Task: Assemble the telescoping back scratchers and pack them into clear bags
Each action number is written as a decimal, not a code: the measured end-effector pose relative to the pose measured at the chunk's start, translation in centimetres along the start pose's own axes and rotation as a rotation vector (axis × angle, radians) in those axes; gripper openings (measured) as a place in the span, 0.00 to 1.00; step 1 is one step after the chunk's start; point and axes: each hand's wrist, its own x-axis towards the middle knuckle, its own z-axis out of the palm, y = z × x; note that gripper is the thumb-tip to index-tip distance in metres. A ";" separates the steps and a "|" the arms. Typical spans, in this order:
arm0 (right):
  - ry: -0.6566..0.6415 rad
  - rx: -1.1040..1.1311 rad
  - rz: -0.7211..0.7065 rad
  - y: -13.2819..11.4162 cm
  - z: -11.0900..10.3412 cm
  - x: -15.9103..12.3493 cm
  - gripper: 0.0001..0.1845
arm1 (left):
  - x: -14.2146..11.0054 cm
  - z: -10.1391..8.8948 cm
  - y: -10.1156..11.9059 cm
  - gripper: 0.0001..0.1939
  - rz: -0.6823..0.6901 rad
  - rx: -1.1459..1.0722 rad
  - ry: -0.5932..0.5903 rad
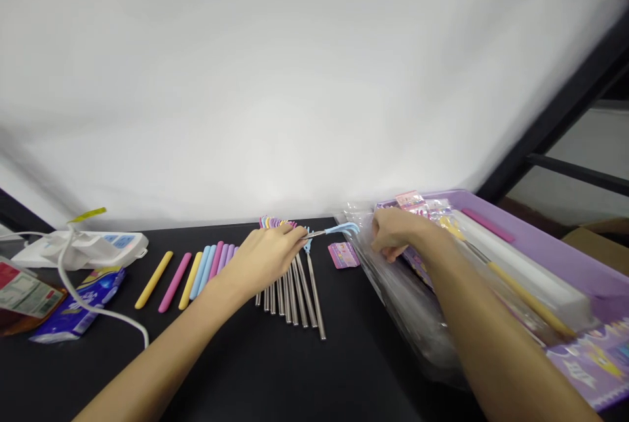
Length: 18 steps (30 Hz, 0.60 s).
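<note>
Left hand (263,258) is pinching a blue-capped rod (341,229) at 12 o'clock, above a row of steel rods (295,297); right hand (396,232), grip unclear, is reaching over a plastic bag (393,284) beside a purple tray (540,245) at 2 o'clock.

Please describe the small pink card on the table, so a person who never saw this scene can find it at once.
On the black table, find the lilac plastic tray with clear film at right. Just left of it lies a small pink printed card, flat, alone, beside the steel rods.
</note>
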 end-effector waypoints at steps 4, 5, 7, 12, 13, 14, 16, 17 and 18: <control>-0.004 0.002 -0.008 0.1 0.1 0.3 0.08 | 0.0 -0.1 0.1 0.16 -0.008 0.014 -0.008; -0.005 0.001 -0.008 0.1 0.2 0.4 0.08 | -0.1 -0.2 0.1 0.17 -0.011 0.014 -0.014; -0.008 -0.003 -0.004 0.1 0.3 0.5 0.09 | -0.1 -0.3 0.2 0.16 -0.019 0.015 -0.024; -0.017 -0.001 -0.003 0.3 0.5 0.9 0.08 | -0.1 -0.5 0.4 0.16 -0.022 0.010 -0.038; -0.017 0.004 -0.003 0.4 0.6 1.0 0.08 | -0.1 -0.6 0.4 0.16 -0.020 0.009 -0.037; -0.018 0.007 -0.005 0.5 0.7 1.2 0.08 | -0.1 -0.6 0.4 0.16 -0.018 0.010 -0.036; -0.018 0.013 -0.008 0.8 0.8 1.4 0.08 | -0.1 -0.5 0.4 0.16 -0.017 0.014 -0.033; -0.017 0.014 -0.008 0.9 0.8 1.5 0.08 | -0.1 -0.5 0.4 0.16 -0.019 0.016 -0.033; -0.016 0.016 -0.007 0.9 0.9 1.5 0.09 | -0.1 -0.5 0.4 0.16 -0.020 0.018 -0.035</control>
